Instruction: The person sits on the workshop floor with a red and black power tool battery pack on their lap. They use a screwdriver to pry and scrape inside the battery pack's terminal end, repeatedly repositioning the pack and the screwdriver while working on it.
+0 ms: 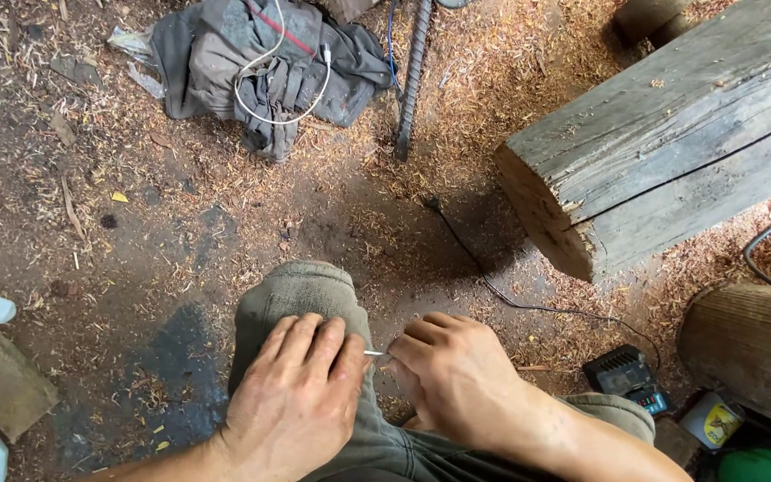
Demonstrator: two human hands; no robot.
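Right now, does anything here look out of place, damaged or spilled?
Yes. Sawdust is scattered over the dirt floor, a grey jacket lies crumpled on it with a white cable across, and the beam has a long crack along its side.

The dirt floor (pixel 180 241) is strewn with sawdust and wood shavings. On it lie a crumpled grey garment (pixel 252 62) with a white cable (pixel 310 103) over it, a ribbed steel bar (pixel 412 80), and a heavy timber beam (pixel 671 134). A thin black cord (pixel 493 286) runs toward a black battery pack (pixel 625 375), and a flat wooden block (pixel 2 379) lies at the left edge.
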